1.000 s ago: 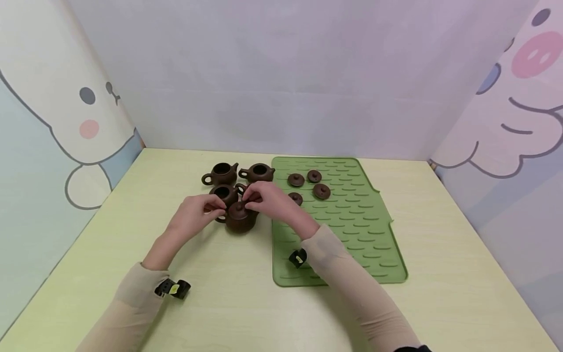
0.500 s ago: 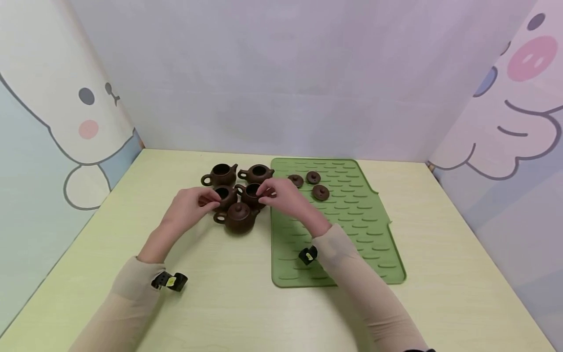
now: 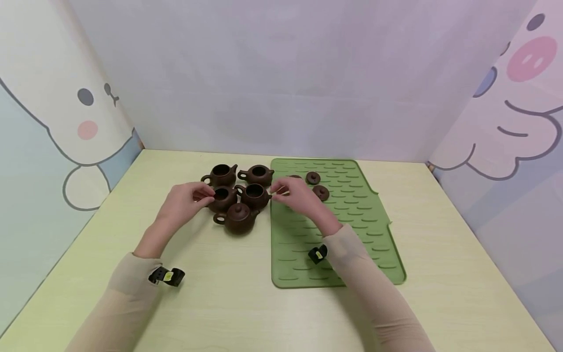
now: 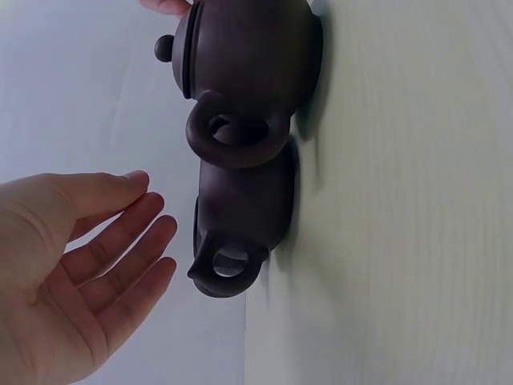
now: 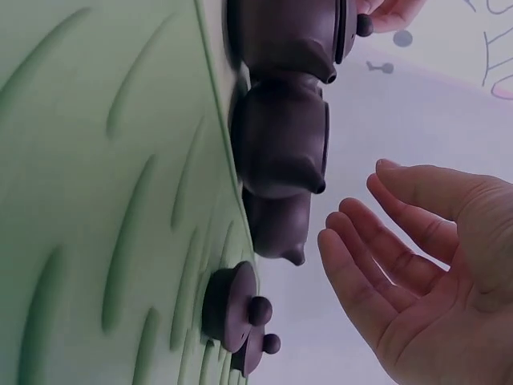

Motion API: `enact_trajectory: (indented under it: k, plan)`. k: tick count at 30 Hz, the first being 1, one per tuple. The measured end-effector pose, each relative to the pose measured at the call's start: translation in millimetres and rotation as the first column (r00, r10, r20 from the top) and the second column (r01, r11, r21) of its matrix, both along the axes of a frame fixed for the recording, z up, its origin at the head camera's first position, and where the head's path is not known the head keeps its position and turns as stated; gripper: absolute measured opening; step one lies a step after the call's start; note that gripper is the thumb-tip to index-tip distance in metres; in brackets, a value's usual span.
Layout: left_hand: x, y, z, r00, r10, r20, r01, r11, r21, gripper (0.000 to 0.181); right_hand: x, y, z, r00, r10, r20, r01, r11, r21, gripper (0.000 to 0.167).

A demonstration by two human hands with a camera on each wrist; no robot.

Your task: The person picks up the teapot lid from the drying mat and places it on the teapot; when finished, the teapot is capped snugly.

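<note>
Several small dark brown teapots are grouped at the left of the table. The nearest teapot [image 3: 239, 220] has its lid on; the teapots behind it, such as the middle-right teapot [image 3: 255, 196], have open tops. My left hand [image 3: 182, 203] is just left of the group, beside the middle-left teapot [image 3: 224, 199]. The left wrist view shows its fingers loosely bent with nothing between them, apart from the pots. My right hand [image 3: 299, 195] hovers above the mat near the middle-right teapot's spout. In the right wrist view its fingers [image 5: 377, 265] are loosely extended, holding nothing.
A green ridged mat [image 3: 334, 254] lies right of the teapots. Loose lids rest on it, including one lid [image 3: 321, 192] and a smaller-looking lid [image 3: 313, 178] behind; my right hand partly covers others. Walls printed with cartoon animals stand around the table.
Both hands have come away from the lidded front teapot, the left going left and back, the right going right over the mat. The teapots stay where they were.
</note>
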State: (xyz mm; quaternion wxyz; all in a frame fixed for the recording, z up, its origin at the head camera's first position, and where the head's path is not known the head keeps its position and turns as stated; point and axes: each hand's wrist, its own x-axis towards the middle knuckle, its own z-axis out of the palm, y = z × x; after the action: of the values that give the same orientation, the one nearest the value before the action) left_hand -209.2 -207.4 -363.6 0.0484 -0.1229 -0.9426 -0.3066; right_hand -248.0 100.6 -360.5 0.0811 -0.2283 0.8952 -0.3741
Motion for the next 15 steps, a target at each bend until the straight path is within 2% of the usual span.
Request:
enact_trajectory:
  k: [15]
  plan:
    - [-6.6,-9.7,-8.3,1.0,0.029,-0.009,-0.029,1.0,0.01,0.015,-8.5,21.6,-11.6,0.995,-0.102,0.014,0.102,0.995,0.0,0.022]
